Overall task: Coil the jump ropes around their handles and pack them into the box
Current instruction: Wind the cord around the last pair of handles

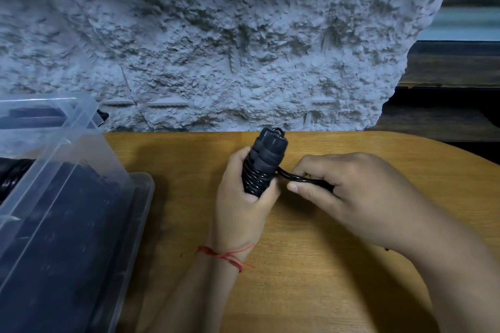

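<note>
two hands work over one wooden bench (311, 286): the left hand (240, 208) grips a black jump rope handle bundle (267, 153) upright above the bench, several coils wound round its lower part. the right hand (351, 192) pinches the one loose stretch of rope (296, 176) just beside it. one clear plastic box (136, 222) with dark contents stands at left, one lid (54, 149) tilted against it. one red thread (227, 255) circles the left wrist.
</note>
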A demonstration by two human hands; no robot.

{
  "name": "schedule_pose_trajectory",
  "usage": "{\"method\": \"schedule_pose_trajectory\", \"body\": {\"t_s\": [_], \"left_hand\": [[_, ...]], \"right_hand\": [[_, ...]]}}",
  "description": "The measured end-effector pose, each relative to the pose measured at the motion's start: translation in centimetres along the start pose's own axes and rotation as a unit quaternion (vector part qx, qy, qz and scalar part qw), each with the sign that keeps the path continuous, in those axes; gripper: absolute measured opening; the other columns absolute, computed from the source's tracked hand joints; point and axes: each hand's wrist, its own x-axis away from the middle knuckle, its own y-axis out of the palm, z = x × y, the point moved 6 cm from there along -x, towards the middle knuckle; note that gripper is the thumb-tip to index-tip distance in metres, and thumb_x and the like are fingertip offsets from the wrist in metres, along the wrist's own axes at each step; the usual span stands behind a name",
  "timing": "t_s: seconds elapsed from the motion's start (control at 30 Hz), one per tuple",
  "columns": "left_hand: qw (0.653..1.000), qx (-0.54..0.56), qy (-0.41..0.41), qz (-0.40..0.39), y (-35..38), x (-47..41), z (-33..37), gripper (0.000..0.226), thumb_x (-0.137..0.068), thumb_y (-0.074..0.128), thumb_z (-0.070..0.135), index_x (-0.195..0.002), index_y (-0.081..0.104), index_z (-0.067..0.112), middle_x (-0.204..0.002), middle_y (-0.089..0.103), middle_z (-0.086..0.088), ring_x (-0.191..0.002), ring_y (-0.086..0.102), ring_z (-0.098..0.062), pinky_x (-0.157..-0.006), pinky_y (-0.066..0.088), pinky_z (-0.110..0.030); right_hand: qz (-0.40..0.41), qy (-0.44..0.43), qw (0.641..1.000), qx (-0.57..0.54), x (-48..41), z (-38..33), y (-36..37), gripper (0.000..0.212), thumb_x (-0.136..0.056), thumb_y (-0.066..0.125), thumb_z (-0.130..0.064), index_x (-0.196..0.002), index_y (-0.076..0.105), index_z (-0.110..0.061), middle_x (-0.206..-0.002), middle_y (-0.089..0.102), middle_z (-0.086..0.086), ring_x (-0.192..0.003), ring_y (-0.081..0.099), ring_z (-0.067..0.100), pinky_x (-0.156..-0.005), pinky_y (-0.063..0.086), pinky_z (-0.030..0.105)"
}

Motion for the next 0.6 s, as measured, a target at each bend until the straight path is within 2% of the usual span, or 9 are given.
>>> {"method": "schedule_pose_trajectory", "body": {"t_s": [0.07, 0.17, 0.27, 0.33, 0.4, 0.47, 0.53, 0.6], "left_hand": [[0.999, -0.045, 0.005, 0.018, -0.3, 0.2, 0.1, 0.046, -0.080, 0.082, 0.031, -0.113, 0.056, 0.049, -0.106, 0.069, 0.021, -0.097, 0.067, 0.000, -0.076, 0.047, -0.016], [0.994, -0.102, 0.003, 0.033, -0.8, 0.4, 0.2, 0.048, -0.073, 0.071, 0.055, -0.118, 0.057, 0.045, -0.105, 0.068, 0.022, -0.095, 0.067, -0.003, -0.075, 0.055, -0.034], [0.992, -0.127, 0.015, 0.023, -0.7, 0.5, 0.2, 0.048, -0.072, 0.063, 0.062, -0.115, 0.056, 0.043, -0.099, 0.068, 0.018, -0.090, 0.067, -0.009, -0.071, 0.057, -0.042], [0.987, -0.157, 0.018, 0.006, -0.5, 0.5, 0.1, 0.045, -0.073, 0.061, 0.064, -0.113, 0.054, 0.043, -0.097, 0.066, 0.017, -0.085, 0.066, -0.009, -0.067, 0.055, -0.041], [0.981, -0.191, 0.027, -0.024, -0.3, 0.6, 0.1, 0.046, -0.074, 0.058, 0.064, -0.114, 0.054, 0.043, -0.100, 0.066, 0.017, -0.087, 0.065, -0.010, -0.067, 0.054, -0.039], [0.976, -0.198, 0.050, -0.075, 0.3, 0.7, 0.3, 0.049, -0.076, 0.056, 0.065, -0.120, 0.057, 0.042, -0.106, 0.068, 0.018, -0.096, 0.068, -0.011, -0.074, 0.056, -0.041], [0.970, -0.176, 0.089, -0.141, 1.2, 1.0, 0.6, 0.046, -0.085, 0.058, 0.069, -0.122, 0.060, 0.041, -0.109, 0.069, 0.018, -0.102, 0.068, -0.009, -0.078, 0.056, -0.041], [0.963, -0.152, 0.124, -0.186, 1.8, 1.6, 0.9, 0.044, -0.093, 0.054, 0.073, -0.117, 0.064, 0.038, -0.102, 0.068, 0.017, -0.097, 0.068, -0.005, -0.076, 0.055, -0.041]], "right_hand": [[0.001, -0.016, 1.000, 0.006, -0.1, -0.6, 0.1, 0.035, -0.102, 0.042, -0.063, -0.100, 0.061, -0.034, -0.078, 0.061, -0.018, -0.073, 0.057, 0.006, -0.060, 0.047, 0.036], [-0.004, -0.032, 0.999, 0.014, -0.1, -1.6, 0.1, 0.031, -0.102, 0.044, -0.059, -0.102, 0.063, -0.034, -0.080, 0.062, -0.019, -0.076, 0.057, 0.005, -0.058, 0.044, 0.031], [-0.018, -0.040, 0.999, 0.007, 0.1, -1.9, 0.0, 0.023, -0.104, 0.044, -0.057, -0.107, 0.059, -0.039, -0.086, 0.064, -0.021, -0.079, 0.061, 0.005, -0.062, 0.048, 0.034], [-0.023, -0.048, 0.999, 0.007, 0.2, -2.0, -0.1, 0.023, -0.103, 0.044, -0.058, -0.106, 0.058, -0.040, -0.084, 0.063, -0.021, -0.077, 0.061, 0.006, -0.062, 0.049, 0.037], [-0.012, -0.066, 0.997, 0.030, 0.3, -2.2, -0.3, 0.026, -0.101, 0.048, -0.058, -0.095, 0.057, -0.035, -0.075, 0.055, -0.019, -0.068, 0.056, 0.007, -0.058, 0.047, 0.038], [0.030, -0.081, 0.996, 0.038, 0.2, -2.2, -0.9, 0.029, -0.098, 0.057, -0.057, -0.085, 0.056, -0.032, -0.070, 0.048, -0.019, -0.062, 0.049, 0.006, -0.053, 0.046, 0.037], [0.069, -0.074, 0.995, 0.005, 0.2, -1.5, -1.6, 0.031, -0.095, 0.066, -0.057, -0.081, 0.065, -0.030, -0.072, 0.057, -0.018, -0.064, 0.055, 0.004, -0.055, 0.049, 0.038], [0.091, -0.049, 0.993, -0.063, 0.2, -0.4, -2.2, 0.031, -0.091, 0.075, -0.058, -0.079, 0.073, -0.029, -0.076, 0.068, -0.015, -0.070, 0.066, 0.009, -0.059, 0.051, 0.039]]}}
